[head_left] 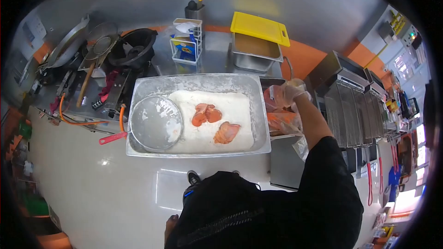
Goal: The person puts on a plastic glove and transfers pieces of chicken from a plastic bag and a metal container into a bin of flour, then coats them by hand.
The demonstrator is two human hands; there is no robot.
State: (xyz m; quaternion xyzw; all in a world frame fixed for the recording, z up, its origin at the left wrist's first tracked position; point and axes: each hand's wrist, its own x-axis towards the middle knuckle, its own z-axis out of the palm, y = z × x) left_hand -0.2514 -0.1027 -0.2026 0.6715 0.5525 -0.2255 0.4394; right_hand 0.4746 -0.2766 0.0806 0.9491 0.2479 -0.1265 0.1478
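My right hand (294,93), in a clear plastic glove, reaches over a metal tray at the right that holds raw chicken (282,121) and clear plastic bagging. Its fingers are blurred against the chicken, so their grip is hidden. My left hand (171,225) hangs low beside my body, mostly covered by my dark clothing. In front of me is a large metal pan (198,154) with white flour (194,136) in it. Two raw chicken pieces, one (206,114) at the middle and one (227,133) nearer me, lie on the flour. A round sieve (156,122) with a red handle rests at the pan's left.
Behind the pan stand a steel container (254,62) partly covered by a yellow cutting board (259,28), and a white wire rack (186,41). A black pot (134,48) and strainers (99,48) sit at left. Wire fryer baskets (355,115) hang at right.
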